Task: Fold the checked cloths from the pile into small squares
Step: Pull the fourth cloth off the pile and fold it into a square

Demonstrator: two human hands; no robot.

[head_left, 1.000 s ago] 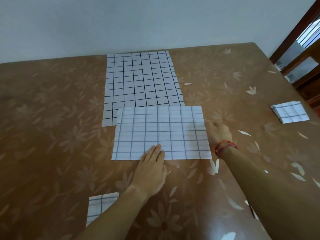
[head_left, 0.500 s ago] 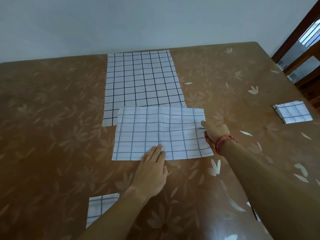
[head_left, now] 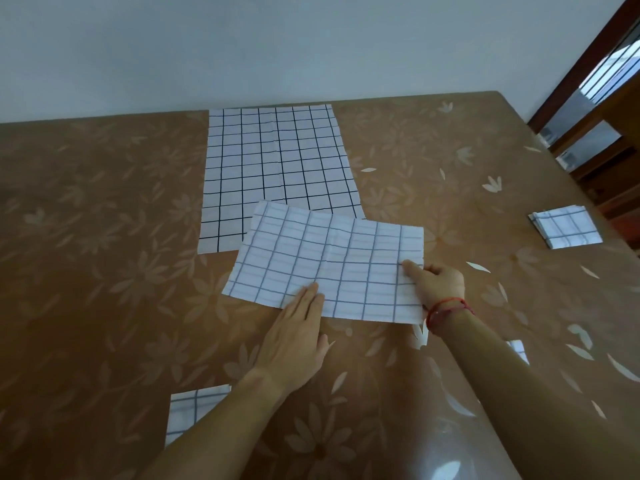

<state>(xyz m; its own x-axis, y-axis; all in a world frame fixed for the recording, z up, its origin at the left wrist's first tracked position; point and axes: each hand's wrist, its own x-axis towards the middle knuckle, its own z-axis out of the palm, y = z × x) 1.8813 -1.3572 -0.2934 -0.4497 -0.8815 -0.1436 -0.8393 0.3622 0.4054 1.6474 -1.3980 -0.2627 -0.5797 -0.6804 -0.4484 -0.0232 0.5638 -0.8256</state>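
Note:
A white cloth with grey-blue checks (head_left: 329, 261), folded into a wide rectangle, lies on the brown table in front of me. My left hand (head_left: 298, 337) rests flat on its near edge with straight fingers. My right hand (head_left: 436, 282) pinches the cloth's right edge, thumb on top, and that side is slightly raised. Behind it lies the pile of flat white cloths with black checks (head_left: 277, 168). A cloth folded into a small square (head_left: 564, 227) sits at the far right.
The brown table (head_left: 104, 271) has a glossy flower-patterned cover. Another checked cloth (head_left: 190, 407) lies near my left forearm, partly hidden. A small piece of checked cloth (head_left: 517, 349) shows past my right forearm. A dark wooden door frame (head_left: 588, 81) stands at the right.
My right hand moved from beside the cloth onto its right edge and took hold of it. The cloth has turned and shifted to the right. My left hand stayed on the near edge.

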